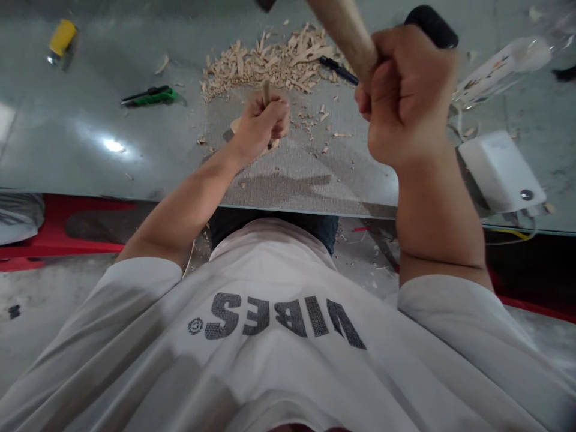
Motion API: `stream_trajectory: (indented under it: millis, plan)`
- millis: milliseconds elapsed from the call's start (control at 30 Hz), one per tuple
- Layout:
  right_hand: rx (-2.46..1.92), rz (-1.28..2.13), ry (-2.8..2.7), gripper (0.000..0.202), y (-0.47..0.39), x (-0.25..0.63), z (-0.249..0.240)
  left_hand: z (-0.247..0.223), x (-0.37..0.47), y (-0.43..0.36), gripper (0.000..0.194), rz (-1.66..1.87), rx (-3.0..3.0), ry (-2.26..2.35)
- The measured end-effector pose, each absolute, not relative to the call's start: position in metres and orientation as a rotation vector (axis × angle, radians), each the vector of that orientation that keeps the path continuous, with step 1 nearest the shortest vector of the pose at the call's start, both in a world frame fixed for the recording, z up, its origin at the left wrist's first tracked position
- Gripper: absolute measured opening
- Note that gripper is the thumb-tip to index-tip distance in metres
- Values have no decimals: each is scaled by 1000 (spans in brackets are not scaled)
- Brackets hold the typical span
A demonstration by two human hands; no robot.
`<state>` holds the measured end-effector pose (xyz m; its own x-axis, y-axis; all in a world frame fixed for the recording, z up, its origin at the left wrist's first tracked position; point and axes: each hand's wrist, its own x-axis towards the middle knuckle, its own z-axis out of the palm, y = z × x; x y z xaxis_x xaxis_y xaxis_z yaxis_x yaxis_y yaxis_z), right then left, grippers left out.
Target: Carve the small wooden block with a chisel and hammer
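My right hand point(405, 96) is raised at the upper right, fingers wrapped round the wooden handle point(346, 33) of a tool. The handle runs up and left, and the tool's head is mostly cut off by the top edge. My left hand point(265, 123) is closed round an upright tool with a wooden handle point(266, 91). A piece of pale wood point(270, 149) lies beneath that hand, largely hidden by it. Both hands stand over a grey textured mat point(288, 189); wood chips point(270, 65) are heaped beyond my left hand.
On the table point(180, 156) lie a green cutter point(150, 96), a yellow object point(62, 39), a dark pen point(339, 69) by the chips and, at the right, a clear bottle point(499, 66) and a white box point(499, 171) with a cable. Red stools flank me.
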<state>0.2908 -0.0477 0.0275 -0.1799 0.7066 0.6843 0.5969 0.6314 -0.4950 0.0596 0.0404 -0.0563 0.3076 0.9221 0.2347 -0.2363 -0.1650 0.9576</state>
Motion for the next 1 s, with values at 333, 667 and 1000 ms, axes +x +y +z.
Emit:
stream_trajectory:
  millis: [333, 667, 1000]
  plan:
    - [-1058, 144, -1984, 54, -53, 290, 34, -73, 58, 58, 77, 1200, 1381, 563]
    - [-1178, 158, -2006, 56, -57, 288, 41, -69, 52, 53, 66, 1157, 1277, 660]
    - [-1123, 164, -1947, 69, -56, 291, 41, -62, 53, 46, 65, 1227, 1304, 503]
